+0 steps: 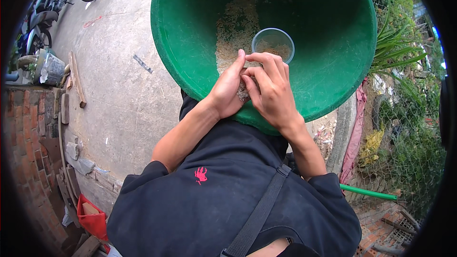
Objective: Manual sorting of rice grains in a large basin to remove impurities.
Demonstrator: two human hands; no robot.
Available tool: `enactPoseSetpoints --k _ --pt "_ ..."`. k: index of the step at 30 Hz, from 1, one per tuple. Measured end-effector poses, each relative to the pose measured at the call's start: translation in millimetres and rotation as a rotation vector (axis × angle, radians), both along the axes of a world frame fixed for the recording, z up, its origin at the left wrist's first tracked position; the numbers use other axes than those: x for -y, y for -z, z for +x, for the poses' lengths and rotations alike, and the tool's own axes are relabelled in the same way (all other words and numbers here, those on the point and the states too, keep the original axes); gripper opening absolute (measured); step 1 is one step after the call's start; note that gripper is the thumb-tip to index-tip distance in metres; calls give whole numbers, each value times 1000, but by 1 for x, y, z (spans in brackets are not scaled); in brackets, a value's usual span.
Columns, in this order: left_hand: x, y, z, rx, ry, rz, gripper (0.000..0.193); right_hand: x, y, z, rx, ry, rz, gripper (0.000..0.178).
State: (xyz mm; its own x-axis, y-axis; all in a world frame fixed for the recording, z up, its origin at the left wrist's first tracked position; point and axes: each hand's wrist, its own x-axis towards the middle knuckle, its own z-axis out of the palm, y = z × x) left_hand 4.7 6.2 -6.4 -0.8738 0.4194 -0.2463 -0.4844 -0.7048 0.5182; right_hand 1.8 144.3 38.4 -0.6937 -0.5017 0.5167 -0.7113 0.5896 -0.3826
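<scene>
My left hand (226,88) is cupped at the near rim of a large green tub (333,83). It holds a small heap of pale grains (243,90) that look like rice. Over that palm, my right hand (276,88) bends its fingers, thumb and fingertips drawn together at the grains; whatever is between them is too small to make out. More husk-coloured grains (234,28) lie spread on the tub's inner wall, beyond my left hand. Just past my right fingers, a clear round plastic cup (271,30) stands in the tub with some brownish grains inside.
Concrete ground (119,85) stretches to the left, with a wooden plank (77,80) and parked motorbikes (40,21) farther off. A brick wall (28,138) and a red bag (92,219) are at lower left. On the right are a wire fence (409,128), plants and a green pole (369,192).
</scene>
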Motion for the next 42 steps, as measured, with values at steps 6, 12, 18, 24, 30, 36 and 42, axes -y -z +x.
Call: enactPoseSetpoints --k 6,12,18,24,30,36,42 --pt "-1 -11 0 20 76 29 67 -3 -2 -2 85 80 -199 8" --pt "0 -7 -3 4 108 -7 83 -10 -15 -10 68 202 -302 5" --pt "1 -4 -4 -35 135 27 84 -10 -3 -13 -17 479 -109 16" --pt "0 -12 2 67 8 -31 66 -7 -7 -1 107 29 -74 19" --pt "0 2 -1 47 -26 16 54 -10 -3 0 -19 -67 108 30" --pt "0 -1 -1 50 -30 18 55 -11 -1 -1 14 -52 100 26" --pt "2 3 -1 66 -21 11 55 -11 0 -1 34 -33 75 16"
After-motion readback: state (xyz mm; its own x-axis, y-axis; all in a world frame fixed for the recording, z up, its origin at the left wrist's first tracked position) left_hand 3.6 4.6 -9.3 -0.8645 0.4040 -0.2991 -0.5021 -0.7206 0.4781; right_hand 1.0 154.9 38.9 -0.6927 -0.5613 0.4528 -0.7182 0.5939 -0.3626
